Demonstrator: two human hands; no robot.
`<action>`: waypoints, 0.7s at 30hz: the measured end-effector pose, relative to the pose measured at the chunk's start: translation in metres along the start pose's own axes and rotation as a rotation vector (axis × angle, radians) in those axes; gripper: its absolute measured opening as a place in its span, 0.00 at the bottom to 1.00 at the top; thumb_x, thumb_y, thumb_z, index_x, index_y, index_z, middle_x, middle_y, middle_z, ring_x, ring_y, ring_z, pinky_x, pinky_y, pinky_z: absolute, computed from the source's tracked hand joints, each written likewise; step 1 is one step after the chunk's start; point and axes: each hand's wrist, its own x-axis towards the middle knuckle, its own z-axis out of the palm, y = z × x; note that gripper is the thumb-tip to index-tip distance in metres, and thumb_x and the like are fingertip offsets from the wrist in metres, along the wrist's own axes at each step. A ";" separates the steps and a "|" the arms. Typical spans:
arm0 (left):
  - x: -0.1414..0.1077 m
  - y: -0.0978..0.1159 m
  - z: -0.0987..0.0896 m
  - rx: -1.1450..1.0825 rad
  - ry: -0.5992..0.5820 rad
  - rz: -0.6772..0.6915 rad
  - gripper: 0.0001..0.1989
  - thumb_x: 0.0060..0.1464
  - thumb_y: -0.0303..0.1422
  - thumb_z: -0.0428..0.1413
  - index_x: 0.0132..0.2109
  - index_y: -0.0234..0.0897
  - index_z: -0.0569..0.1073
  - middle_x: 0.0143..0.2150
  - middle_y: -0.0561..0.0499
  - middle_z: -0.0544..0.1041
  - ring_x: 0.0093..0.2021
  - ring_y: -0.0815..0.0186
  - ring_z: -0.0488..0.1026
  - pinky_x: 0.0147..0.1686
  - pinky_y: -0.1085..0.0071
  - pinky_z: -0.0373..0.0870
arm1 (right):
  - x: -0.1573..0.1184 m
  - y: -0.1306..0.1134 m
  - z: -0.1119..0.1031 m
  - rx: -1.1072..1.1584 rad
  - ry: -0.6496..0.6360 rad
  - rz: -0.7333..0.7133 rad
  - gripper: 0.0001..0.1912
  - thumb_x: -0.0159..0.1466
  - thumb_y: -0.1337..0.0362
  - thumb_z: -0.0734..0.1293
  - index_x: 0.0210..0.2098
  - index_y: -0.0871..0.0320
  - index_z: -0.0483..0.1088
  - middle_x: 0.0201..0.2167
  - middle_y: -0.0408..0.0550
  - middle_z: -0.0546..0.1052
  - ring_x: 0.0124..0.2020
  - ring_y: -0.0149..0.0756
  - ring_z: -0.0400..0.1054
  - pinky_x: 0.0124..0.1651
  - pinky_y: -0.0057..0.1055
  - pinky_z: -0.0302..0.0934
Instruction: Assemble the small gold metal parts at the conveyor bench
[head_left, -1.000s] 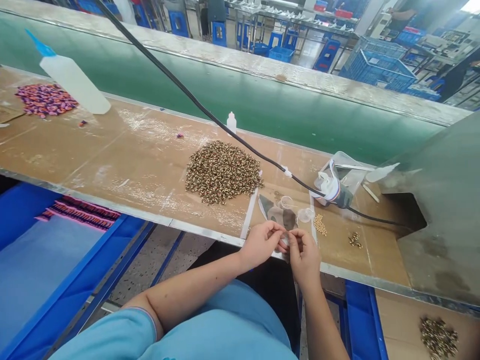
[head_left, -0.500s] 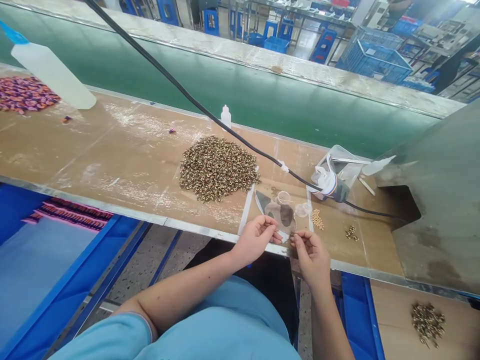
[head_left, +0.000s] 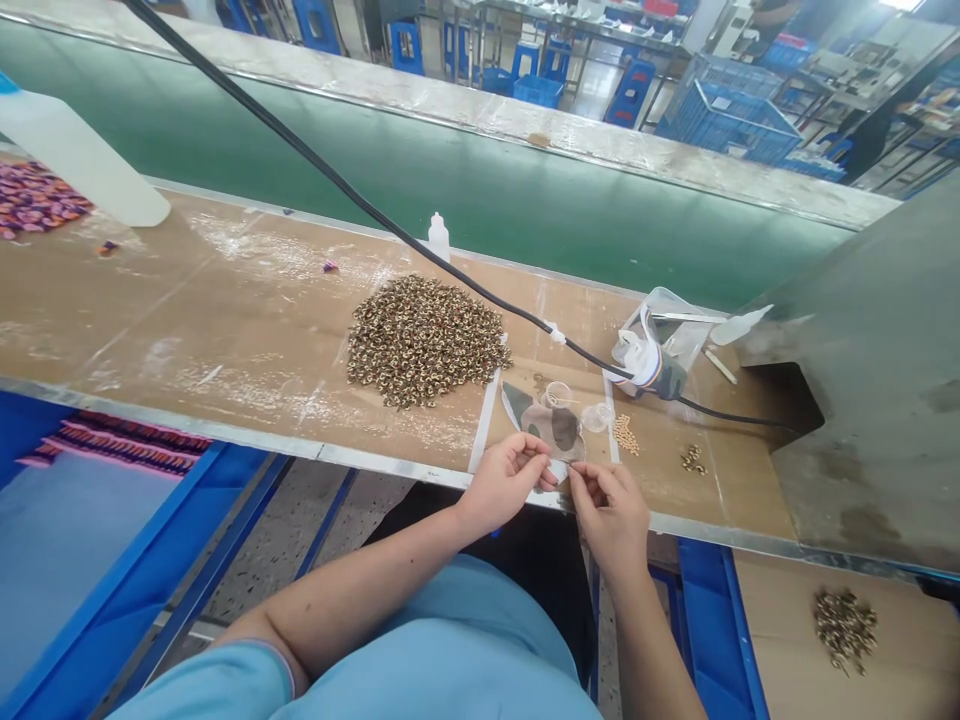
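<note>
On my feed the left hand [head_left: 502,485] and right hand [head_left: 611,515] meet just above the tan workbench edge [head_left: 322,450], both curled nearly shut. Their fingertips [head_left: 579,476] pinch toward a small pale sliver [head_left: 559,470] lying between them. Its long axis seems to run across from hand to hand, and neither hand looks clearly nearer. It is too small to identify, and I cannot tell which fingers actually grip it. Just beyond is a brown-and-grey mottled patch [head_left: 555,425] beside two small clear plastic cups [head_left: 597,417]; the contents are hard to make out. To the left sits a large heap of gold-and-brown ring beads [head_left: 424,342]; to the right, a small pile of gold beads [head_left: 625,435].
</note>
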 end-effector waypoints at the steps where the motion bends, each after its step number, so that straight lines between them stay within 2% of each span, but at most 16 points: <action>1: 0.000 0.000 0.000 0.006 -0.003 -0.001 0.07 0.50 0.32 0.57 0.34 0.33 0.67 0.22 0.54 0.75 0.23 0.72 0.73 0.30 0.74 0.71 | 0.000 0.000 0.000 0.000 0.003 -0.010 0.09 0.62 0.61 0.63 0.30 0.57 0.73 0.25 0.43 0.70 0.20 0.25 0.62 0.25 0.24 0.61; 7: 0.001 0.000 -0.001 0.034 -0.022 0.003 0.05 0.52 0.30 0.55 0.35 0.33 0.67 0.23 0.53 0.75 0.24 0.72 0.73 0.31 0.74 0.71 | 0.001 -0.002 0.002 -0.034 0.006 -0.040 0.10 0.62 0.61 0.63 0.28 0.57 0.72 0.24 0.42 0.69 0.21 0.25 0.62 0.26 0.23 0.60; 16: 0.001 0.000 -0.001 0.022 -0.031 0.008 0.06 0.51 0.31 0.56 0.34 0.33 0.67 0.23 0.53 0.75 0.24 0.72 0.73 0.31 0.73 0.71 | 0.000 -0.006 0.008 -0.108 0.032 0.050 0.14 0.61 0.57 0.62 0.26 0.57 0.72 0.22 0.42 0.69 0.19 0.26 0.62 0.25 0.25 0.58; 21: 0.000 0.000 -0.001 0.015 -0.028 0.006 0.07 0.50 0.32 0.57 0.34 0.33 0.67 0.23 0.53 0.75 0.23 0.72 0.72 0.30 0.73 0.71 | 0.003 -0.006 0.004 -0.041 0.005 0.088 0.14 0.61 0.56 0.62 0.24 0.57 0.71 0.21 0.41 0.69 0.18 0.26 0.60 0.24 0.26 0.57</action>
